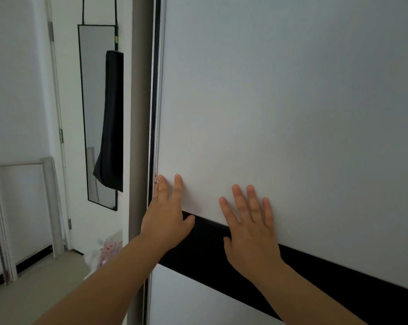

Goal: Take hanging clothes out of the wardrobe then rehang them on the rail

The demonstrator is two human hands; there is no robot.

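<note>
Here, both hands lie flat against the white sliding wardrobe door (280, 102), which fills the right and centre of the head view. The left hand (167, 214) sits at the door's left edge, fingers straight and spread, its outer fingers reaching the metal edge trim (156, 113) and its thumb resting on the black horizontal band (315, 273) that crosses the door. The right hand (252, 228) lies just beside it, palm on the panel, fingers straight and slightly fanned, heel of the hand over the same black band; neither hand grips anything. The door appears closed against the grey wardrobe frame (139, 90), so the hanging clothes and the rail are hidden. Left of the frame, a narrow black-framed mirror (92, 102) hangs by straps on the white wall, with a dark garment (111, 118) visible at its right side; whether this is a reflection cannot be told. Farther left stands a white room door (17, 78) with hinges, and a pale metal frame (49, 202) leans against it. On the floor (46, 285) near the wardrobe's corner lies a light plastic bag (104, 252) with a pink print
</note>
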